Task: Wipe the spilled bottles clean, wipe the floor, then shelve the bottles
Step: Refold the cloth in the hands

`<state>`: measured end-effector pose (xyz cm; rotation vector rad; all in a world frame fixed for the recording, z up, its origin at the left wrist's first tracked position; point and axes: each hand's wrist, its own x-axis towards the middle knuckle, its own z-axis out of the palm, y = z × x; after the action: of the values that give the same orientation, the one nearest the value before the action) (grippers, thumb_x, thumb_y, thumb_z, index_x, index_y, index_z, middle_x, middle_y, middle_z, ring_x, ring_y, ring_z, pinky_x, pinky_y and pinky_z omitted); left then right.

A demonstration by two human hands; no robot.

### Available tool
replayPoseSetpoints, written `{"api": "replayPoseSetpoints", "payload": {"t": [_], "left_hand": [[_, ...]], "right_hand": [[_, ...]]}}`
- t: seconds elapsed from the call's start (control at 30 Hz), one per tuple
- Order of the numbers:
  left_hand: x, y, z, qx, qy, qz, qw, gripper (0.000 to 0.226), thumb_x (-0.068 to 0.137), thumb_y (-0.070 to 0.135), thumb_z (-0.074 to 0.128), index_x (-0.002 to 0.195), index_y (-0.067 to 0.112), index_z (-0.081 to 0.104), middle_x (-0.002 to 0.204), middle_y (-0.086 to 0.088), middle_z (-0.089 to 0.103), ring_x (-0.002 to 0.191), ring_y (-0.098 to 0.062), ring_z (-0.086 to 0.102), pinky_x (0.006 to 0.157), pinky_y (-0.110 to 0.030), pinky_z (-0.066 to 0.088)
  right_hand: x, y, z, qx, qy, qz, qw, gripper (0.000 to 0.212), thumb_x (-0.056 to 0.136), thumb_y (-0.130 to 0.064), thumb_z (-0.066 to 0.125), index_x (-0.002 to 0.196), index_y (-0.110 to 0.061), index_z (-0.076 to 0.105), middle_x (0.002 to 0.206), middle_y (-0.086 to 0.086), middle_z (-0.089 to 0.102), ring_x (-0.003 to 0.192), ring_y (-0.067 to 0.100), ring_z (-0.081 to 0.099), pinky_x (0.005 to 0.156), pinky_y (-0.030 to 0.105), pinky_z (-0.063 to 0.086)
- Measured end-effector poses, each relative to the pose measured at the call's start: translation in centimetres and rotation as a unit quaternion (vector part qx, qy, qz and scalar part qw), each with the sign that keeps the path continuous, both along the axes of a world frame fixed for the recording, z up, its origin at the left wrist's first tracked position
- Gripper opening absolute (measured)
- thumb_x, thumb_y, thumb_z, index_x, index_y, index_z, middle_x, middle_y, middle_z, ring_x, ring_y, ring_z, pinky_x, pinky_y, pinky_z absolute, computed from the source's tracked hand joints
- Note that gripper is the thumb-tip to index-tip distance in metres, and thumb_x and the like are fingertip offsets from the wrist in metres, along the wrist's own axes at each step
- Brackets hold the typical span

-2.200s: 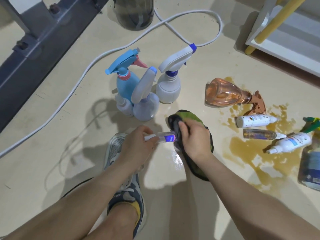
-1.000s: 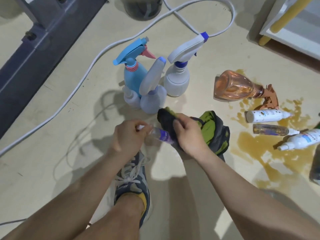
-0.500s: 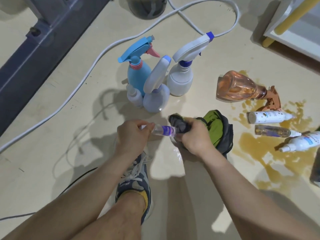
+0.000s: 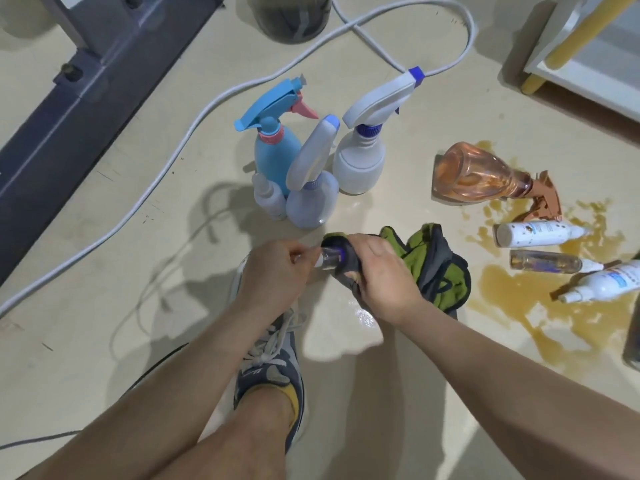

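At the bottom of the view, a grey shoe (image 4: 273, 372) with white laces stands on the pale floor (image 4: 104, 341), and both forearms reach forward over it. Just past the toe, the left hand (image 4: 273, 271) is curled, its fingertips pinching the white cap end of a small clear bottle (image 4: 329, 262) that is held level above the floor. The right hand (image 4: 381, 275) is closed around the other end of that bottle through a green and grey cloth (image 4: 436, 265), so only a short stretch of clear plastic and a purple band shows between the two hands. The rest of the cloth bunches to the right of the right hand and hangs down to the floor.

To the right of the cloth a brown spill (image 4: 519, 292) spreads over the floor. Three bottles lie in it on their sides: a white speckled bottle (image 4: 533, 234), a slim clear bottle (image 4: 545, 261) and a white bottle with a blue label (image 4: 609, 282). Just beyond them an orange spray bottle (image 4: 474, 174) lies tipped over, its trigger at the edge of the spill.

Farther on, left of the spill, four bottles stand upright close together on dry floor: a small pale bottle (image 4: 268, 199), a lavender spray bottle (image 4: 311, 199), a blue spray bottle (image 4: 273, 150) and a white spray bottle (image 4: 360, 161). A white cable (image 4: 207, 109) loops behind them, and a white shelf (image 4: 588, 77) with a yellow leg sits at the far right.
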<state>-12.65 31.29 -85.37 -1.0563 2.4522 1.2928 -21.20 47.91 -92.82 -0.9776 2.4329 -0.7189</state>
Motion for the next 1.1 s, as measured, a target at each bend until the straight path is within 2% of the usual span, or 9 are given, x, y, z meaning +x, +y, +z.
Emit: {"api": "replayPoseSetpoints", "payload": {"t": [0.07,0.17,0.33,0.57,0.67,0.77,0.9,1.0,1.1], "left_hand": [[0.0,-0.6,0.4,-0.039,0.051,-0.086,0.994,0.023,0.086,0.032,0.07,0.109,0.033,0.069,0.09,0.01,0.068,0.081,-0.01,0.063,0.075,-0.027,0.052],[-0.4,-0.9,0.9,-0.072,0.088,-0.142,0.983,0.016,0.088,0.025,0.066,0.103,0.024,0.071,0.086,0.002,0.069,0.08,-0.016,0.062,0.074,-0.032,0.051],[-1.5,0.4,0.2,-0.086,-0.013,-0.133,0.987,0.038,0.095,0.042,0.052,0.076,0.012,0.064,0.069,-0.004,0.069,0.069,-0.024,0.063,0.068,-0.039,0.049],[-0.4,0.5,-0.3,0.008,-0.06,-0.031,0.998,0.046,0.095,0.043,0.054,0.067,0.009,0.068,0.055,-0.003,0.068,0.053,-0.018,0.067,0.067,-0.038,0.058],[-0.4,0.0,0.8,0.047,-0.014,0.032,0.998,0.036,0.093,0.039,0.059,0.068,0.015,0.071,0.055,-0.001,0.068,0.051,-0.015,0.068,0.069,-0.038,0.06],[-0.9,-0.2,2.6,0.12,0.041,0.11,0.986,0.032,0.091,0.033,0.065,0.071,0.009,0.072,0.058,-0.008,0.069,0.051,-0.019,0.065,0.063,-0.032,0.059],[-1.3,-0.6,4.2,0.284,0.094,0.203,0.932,0.024,0.089,0.026,0.067,0.079,0.005,0.072,0.062,-0.01,0.065,0.054,-0.016,0.061,0.052,-0.021,0.052],[-1.3,1.1,4.7,0.342,0.07,0.107,0.931,0.011,0.085,0.015,0.07,0.094,0.009,0.072,0.069,-0.008,0.069,0.059,-0.015,0.062,0.058,-0.022,0.053],[-1.5,2.7,4.4,0.294,0.017,-0.009,0.956,0.012,0.084,0.014,0.074,0.095,0.013,0.069,0.06,0.0,0.068,0.059,-0.018,0.065,0.068,-0.032,0.059]], "right_hand": [[-0.4,-0.6,0.6,0.01,-0.014,-0.021,1.0,0.044,0.086,-0.022,0.066,0.128,-0.014,0.054,0.122,0.004,0.058,0.112,0.03,0.047,0.089,0.037,0.042],[-0.6,-1.0,1.8,0.05,0.005,-0.029,0.998,0.037,0.087,-0.023,0.067,0.122,-0.022,0.056,0.118,-0.004,0.059,0.115,0.024,0.043,0.082,0.037,0.032],[3.0,-1.5,2.7,-0.007,0.089,-0.019,0.996,0.04,0.082,-0.025,0.066,0.12,-0.027,0.053,0.112,-0.009,0.059,0.104,0.013,0.052,0.079,0.035,0.027],[1.9,1.4,-0.6,0.082,0.137,0.047,0.986,0.059,0.085,-0.048,0.067,0.131,-0.014,0.049,0.116,0.0,0.06,0.103,0.023,0.06,0.086,0.035,0.03],[0.7,0.7,0.9,0.115,0.047,-0.004,0.992,0.049,0.09,-0.053,0.059,0.126,-0.021,0.05,0.11,-0.002,0.06,0.104,0.025,0.055,0.085,0.04,0.032],[-0.9,0.8,3.7,0.029,-0.118,-0.047,0.992,0.036,0.088,-0.039,0.069,0.112,-0.017,0.055,0.092,-0.004,0.062,0.092,0.024,0.06,0.08,0.034,0.04],[-1.3,2.2,8.2,-0.148,-0.339,-0.15,0.917,0.007,0.092,-0.018,0.067,0.094,-0.014,0.063,0.08,-0.007,0.07,0.074,0.001,0.064,0.071,0.015,0.047],[-1.0,2.0,10.2,-0.206,-0.379,-0.259,0.864,0.026,0.1,-0.028,0.053,0.096,-0.007,0.067,0.087,0.006,0.076,0.084,0.018,0.071,0.082,0.036,0.053],[0.3,0.2,11.3,-0.223,-0.375,-0.303,0.847,0.03,0.098,-0.044,0.048,0.1,-0.019,0.066,0.086,0.004,0.075,0.085,0.026,0.07,0.079,0.038,0.055]]}}
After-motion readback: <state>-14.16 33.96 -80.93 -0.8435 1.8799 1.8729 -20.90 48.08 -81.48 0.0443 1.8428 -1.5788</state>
